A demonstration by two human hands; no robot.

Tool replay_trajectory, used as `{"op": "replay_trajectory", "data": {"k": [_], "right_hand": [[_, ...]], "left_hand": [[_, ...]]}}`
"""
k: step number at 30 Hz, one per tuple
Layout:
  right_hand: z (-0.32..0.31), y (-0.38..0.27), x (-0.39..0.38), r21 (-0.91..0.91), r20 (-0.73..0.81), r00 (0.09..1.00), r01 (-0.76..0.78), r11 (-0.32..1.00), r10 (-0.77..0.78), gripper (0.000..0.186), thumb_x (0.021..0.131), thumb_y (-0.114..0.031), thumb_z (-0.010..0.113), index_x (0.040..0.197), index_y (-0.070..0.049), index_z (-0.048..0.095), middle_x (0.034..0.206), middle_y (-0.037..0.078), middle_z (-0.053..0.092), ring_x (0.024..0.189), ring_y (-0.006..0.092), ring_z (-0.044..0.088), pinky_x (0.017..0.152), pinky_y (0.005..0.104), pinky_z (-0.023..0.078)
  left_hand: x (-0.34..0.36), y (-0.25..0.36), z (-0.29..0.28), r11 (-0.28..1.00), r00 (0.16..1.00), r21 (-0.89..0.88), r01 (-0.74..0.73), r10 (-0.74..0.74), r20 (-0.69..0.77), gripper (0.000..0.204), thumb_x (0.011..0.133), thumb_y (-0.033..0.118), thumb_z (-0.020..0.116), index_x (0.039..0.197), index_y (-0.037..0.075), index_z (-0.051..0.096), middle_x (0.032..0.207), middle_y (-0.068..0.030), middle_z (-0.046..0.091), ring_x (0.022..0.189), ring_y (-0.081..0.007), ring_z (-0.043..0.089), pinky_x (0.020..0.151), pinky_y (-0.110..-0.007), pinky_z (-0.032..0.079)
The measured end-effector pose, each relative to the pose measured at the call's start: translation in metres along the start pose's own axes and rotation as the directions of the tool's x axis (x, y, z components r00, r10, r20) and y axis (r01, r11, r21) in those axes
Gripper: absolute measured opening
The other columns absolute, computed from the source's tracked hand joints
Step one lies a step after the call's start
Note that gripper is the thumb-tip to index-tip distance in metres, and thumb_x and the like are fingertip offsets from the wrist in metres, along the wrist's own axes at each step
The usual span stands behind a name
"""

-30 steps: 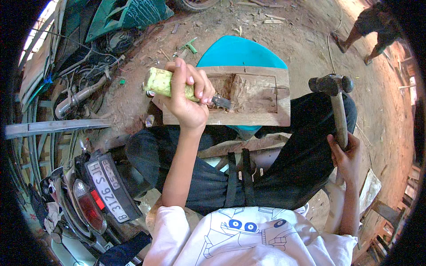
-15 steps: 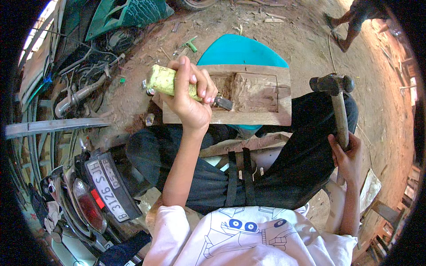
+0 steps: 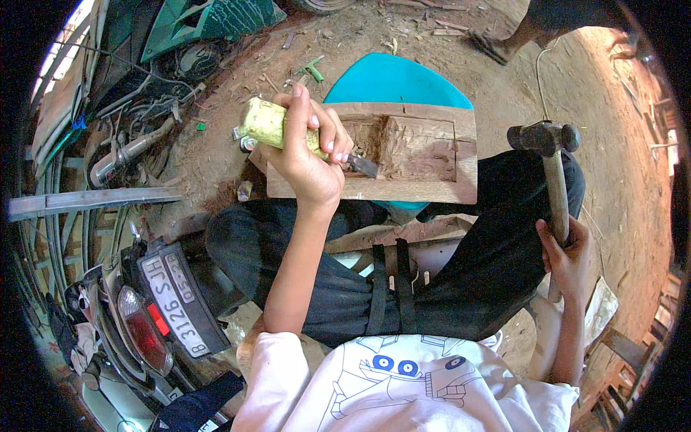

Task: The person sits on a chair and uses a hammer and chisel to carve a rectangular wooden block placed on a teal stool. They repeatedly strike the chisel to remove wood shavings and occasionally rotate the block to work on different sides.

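My left hand (image 3: 311, 147) is wrapped round a chisel with a thick yellow handle (image 3: 263, 123). Its dark blade (image 3: 362, 166) slants down to the right into a rough recess cut in a wooden board (image 3: 410, 191). The recess (image 3: 417, 147) has a splintered floor and a straight scored outline on its right. Under the board a turquoise stool seat (image 3: 396, 81) shows behind its far edge. In my right hand (image 3: 568, 259) is a hammer (image 3: 553, 180), gripped low on its wooden handle, with the dark head raised over my right knee, apart from the chisel.
At left stand a motorcycle's rear end (image 3: 147, 317) and a long metal bar (image 3: 93, 204). Farther back lie a motorcycle exhaust (image 3: 133, 155), a green panel (image 3: 209, 29) and a small green object (image 3: 314, 70). Another person's sandalled foot (image 3: 493, 47) is at the far right, near a cord (image 3: 540, 83).
The other person's legs and feet have moved left at the far right. My hands, chisel, hammer and board have hardly shifted.
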State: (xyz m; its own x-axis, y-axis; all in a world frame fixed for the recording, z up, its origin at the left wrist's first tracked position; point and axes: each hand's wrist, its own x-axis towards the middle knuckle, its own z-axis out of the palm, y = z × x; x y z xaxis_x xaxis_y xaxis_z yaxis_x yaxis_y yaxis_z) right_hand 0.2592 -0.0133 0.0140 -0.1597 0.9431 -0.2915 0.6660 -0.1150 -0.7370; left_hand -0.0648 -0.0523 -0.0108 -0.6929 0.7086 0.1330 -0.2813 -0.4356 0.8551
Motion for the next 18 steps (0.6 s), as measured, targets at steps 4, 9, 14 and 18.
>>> {"op": "replay_trajectory", "data": {"k": [4, 9, 14, 18], "right_hand": [[0.0, 0.0, -0.001, -0.016, -0.012, 1.0, -0.02, 1.0, 0.02, 0.022, 0.085, -0.02, 0.065, 0.075, -0.003, 0.055, 0.051, -0.003, 0.047, 0.041, 0.0058, 0.042, 0.036, 0.0237, 0.03], [0.004, 0.002, -0.001, 0.01, -0.038, 0.999, 0.002, 1.0, -0.002, 0.025, 0.083, -0.021, 0.069, 0.074, -0.004, 0.052, 0.051, -0.004, 0.044, 0.039, 0.0046, 0.04, 0.034, 0.0218, 0.029], [0.001, 0.017, -0.002, 0.04, -0.087, 0.995, -0.037, 0.999, 0.04, 0.028, 0.082, -0.027, 0.07, 0.088, -0.002, 0.057, 0.06, -0.004, 0.049, 0.048, 0.0047, 0.041, 0.041, 0.0212, 0.031], [0.008, 0.016, -0.009, 0.112, -0.148, 0.989, -0.003, 0.994, 0.02, 0.029, 0.08, -0.028, 0.071, 0.086, -0.004, 0.055, 0.058, -0.003, 0.049, 0.046, 0.0047, 0.041, 0.04, 0.021, 0.031]], "left_hand": [[0.0, -0.003, -0.001, 1.0, 1.0, -0.015, -0.002, 0.001, -0.009, 0.033, 0.094, 0.032, 0.043, 0.069, 0.014, 0.034, 0.046, 0.0017, 0.025, 0.035, -0.0094, 0.024, 0.033, -0.024, 0.021], [-0.008, -0.009, 0.012, 0.999, 0.997, 0.046, -0.029, 0.032, -0.07, 0.029, 0.092, 0.027, 0.047, 0.071, 0.014, 0.034, 0.046, 0.0026, 0.025, 0.035, -0.0078, 0.023, 0.032, -0.024, 0.019], [0.001, -0.013, 0.012, 1.0, 0.999, -0.019, -0.017, 0.016, -0.048, 0.024, 0.085, 0.018, 0.058, 0.072, 0.012, 0.039, 0.047, 0.0036, 0.031, 0.033, -0.0059, 0.027, 0.031, -0.023, 0.022], [0.005, -0.018, 0.004, 0.998, 0.992, -0.067, -0.008, -0.001, -0.124, 0.027, 0.083, 0.018, 0.06, 0.066, 0.011, 0.04, 0.046, 0.0033, 0.035, 0.032, -0.0058, 0.03, 0.03, -0.023, 0.023]]}}
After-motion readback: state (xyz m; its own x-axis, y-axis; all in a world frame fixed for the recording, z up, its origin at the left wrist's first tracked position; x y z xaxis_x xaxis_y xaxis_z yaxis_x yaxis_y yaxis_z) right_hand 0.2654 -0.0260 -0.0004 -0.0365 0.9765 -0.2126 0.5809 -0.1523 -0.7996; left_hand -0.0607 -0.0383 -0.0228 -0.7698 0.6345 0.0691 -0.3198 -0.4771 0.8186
